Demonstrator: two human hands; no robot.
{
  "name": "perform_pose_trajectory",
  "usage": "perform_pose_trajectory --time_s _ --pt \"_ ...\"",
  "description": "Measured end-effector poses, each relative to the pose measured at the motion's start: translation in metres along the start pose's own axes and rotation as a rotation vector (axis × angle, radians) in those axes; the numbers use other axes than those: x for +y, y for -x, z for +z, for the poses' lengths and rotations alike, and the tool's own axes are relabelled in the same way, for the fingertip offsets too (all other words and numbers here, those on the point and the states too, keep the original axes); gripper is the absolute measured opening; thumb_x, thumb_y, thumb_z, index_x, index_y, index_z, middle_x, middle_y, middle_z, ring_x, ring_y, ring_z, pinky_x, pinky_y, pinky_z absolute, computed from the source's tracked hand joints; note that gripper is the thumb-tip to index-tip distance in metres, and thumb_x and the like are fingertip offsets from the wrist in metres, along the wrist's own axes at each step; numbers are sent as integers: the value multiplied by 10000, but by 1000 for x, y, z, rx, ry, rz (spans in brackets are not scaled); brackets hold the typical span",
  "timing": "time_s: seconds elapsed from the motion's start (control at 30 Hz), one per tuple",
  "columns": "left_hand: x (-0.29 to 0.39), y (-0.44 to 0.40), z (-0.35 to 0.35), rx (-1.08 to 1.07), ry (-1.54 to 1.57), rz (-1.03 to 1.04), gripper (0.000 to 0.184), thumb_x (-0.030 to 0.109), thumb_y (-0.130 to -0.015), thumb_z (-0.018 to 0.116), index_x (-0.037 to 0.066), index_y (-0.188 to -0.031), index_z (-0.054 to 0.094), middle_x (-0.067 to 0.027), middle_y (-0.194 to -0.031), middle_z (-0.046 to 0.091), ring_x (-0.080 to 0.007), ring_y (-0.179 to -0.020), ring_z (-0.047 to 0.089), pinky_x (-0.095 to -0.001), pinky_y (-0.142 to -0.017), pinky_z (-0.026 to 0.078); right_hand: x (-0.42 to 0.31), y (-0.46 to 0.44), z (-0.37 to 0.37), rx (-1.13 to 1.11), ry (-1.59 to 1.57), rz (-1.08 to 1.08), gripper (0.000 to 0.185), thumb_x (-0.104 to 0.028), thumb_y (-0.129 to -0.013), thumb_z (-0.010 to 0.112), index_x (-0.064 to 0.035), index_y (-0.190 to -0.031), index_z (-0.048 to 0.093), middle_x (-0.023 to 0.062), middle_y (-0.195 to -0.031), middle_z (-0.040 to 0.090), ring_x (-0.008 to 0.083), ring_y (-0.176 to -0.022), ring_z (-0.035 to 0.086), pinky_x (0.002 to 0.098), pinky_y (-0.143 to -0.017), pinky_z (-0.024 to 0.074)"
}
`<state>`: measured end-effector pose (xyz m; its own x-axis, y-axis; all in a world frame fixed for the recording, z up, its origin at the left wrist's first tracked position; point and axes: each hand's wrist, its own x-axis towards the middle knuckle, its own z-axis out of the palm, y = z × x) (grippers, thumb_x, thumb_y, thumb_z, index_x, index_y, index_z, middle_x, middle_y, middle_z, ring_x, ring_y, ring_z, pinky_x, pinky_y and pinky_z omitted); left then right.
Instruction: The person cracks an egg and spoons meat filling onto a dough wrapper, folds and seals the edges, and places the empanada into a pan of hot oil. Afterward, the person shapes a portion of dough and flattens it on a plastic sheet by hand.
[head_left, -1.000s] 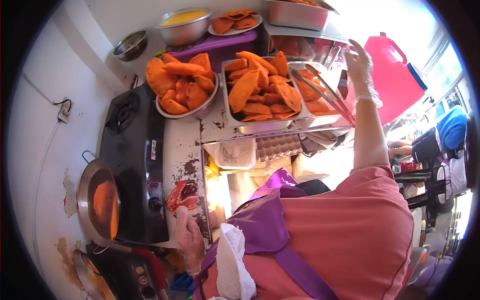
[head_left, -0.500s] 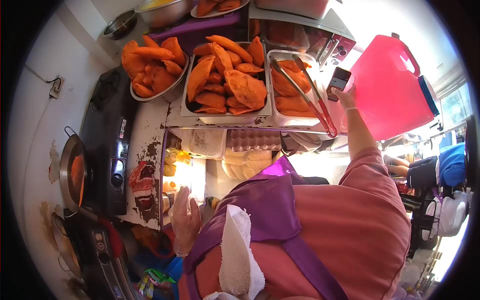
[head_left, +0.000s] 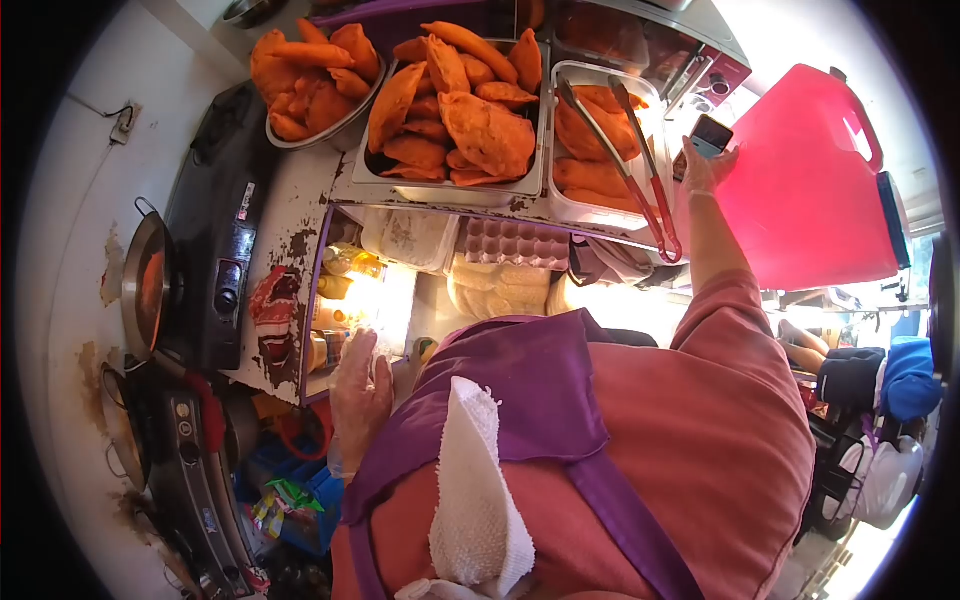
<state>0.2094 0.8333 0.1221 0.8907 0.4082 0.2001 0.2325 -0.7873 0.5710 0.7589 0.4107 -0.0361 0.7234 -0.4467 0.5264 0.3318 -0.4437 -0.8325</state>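
At the right end of the counter my right hand, in a clear plastic glove, has its fingers around the lower part of a phone, which is tilted up. The phone is between a tray of orange fried pastries and a large pink plastic jug. Metal tongs with red handles rest across that tray, close to my right wrist. My left hand, also gloved, hangs before the shelf under the counter, fingers extended and holding nothing.
More fried pastries fill a deep metal tray and a round bowl. A black gas stove runs along the left, with a pan against the wall. Egg cartons and bottles stand on the lower shelf.
The view has shifted, so the counter sits higher in it. The phone has tilted up in my right hand. My left hand remains low, with its fingers extended.
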Motion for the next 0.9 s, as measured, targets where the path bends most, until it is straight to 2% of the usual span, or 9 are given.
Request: perform_pose_trajectory --time_s 0.1,0.17,0.2,0.27,0.3,0.37,0.47,0.57,0.9 --pt "3 0 1 1 12 -1 301 86 -869 567 -31 -1146 581 -235 -1149 601 -380 -1102 571 -411 -957 440 21 -12 -12 21 -432 172 1219 -189 -475 917 14 -1424 180 181 -1378 336 269 -1208 442 345 -1013 417" --pt "2 0 1 16 32 -8 302 87 -867 569 -32 -1145 581 -234 -1150 601 -382 -1106 568 -413 -961 436 83 -38 13 -161 -844 276 934 39 -615 801 -74 -1361 249 189 -1213 402 300 -996 551 473 -805 552" --pt "1 0 2 11 27 -10 303 85 -864 572 -32 -1143 581 -234 -1149 602 -384 -1105 568 -417 -961 436 75 -34 14 -162 -847 275 934 39 -615 801 -74 -1361 249 189 -1213 402 300 -996 551 473 -805 552" --pt "0 0 3 9 24 -11 304 83 -860 576 -33 -1142 582 -234 -1148 602 -387 -1104 568 -420 -960 437 25 -13 7 61 -310 21 922 -145 -606 855 -48 -1344 311 192 -1149 482 303 -1005 562 489 -908 491" --pt "-1 -1 3 4 17 -2 304 79 -857 579 -32 -1140 583 -236 -1150 601 -387 -1099 571 -421 -958 439 -3 -3 2 62 -311 19 922 -145 -606 855 -48 -1344 311 192 -1149 482 303 -1005 562 489 -908 491" --pt "-1 -3 2 2 8 7 305 75 -854 582 -32 -1139 584 -237 -1151 600 -388 -1095 573 -423 -955 442 -70 17 -11 109 309 46 980 -309 -571 875 -11 -1342 346 190 -1139 554 305 -1045 570 430 -969 454" --pt "1 -6 0 -5 -26 24 307 71 -850 585 -30 -1140 585 -242 -1146 602 -389 -1087 578 -429 -957 444 -86 20 -15 101 535 48 1075 -360 -524 888 26 -1357 329 192 -1192 571 312 -1094 568 379 -948 471" --pt "-2 -6 4 -1 -13 49 307 72 -845 592 -28 -1135 589 -242 -1139 605 -387 -1083 582 -441 -965 438 -121 24 -19 34 539 197 1068 -324 -520 883 -23 -1383 331 192 -1309 497 333 -1186 513 419 -984 448" --pt "-10 -7 11 12 10 143 324 31 -817 614 -27 -1134 577 -241 -1111 612 -400 -1055 592 -442 -926 466 -132 28 -21 24 623 226 1057 -400 -512 871 -76 -1378 361 179 -1260 540 348 -1153 530 445 -958 458"
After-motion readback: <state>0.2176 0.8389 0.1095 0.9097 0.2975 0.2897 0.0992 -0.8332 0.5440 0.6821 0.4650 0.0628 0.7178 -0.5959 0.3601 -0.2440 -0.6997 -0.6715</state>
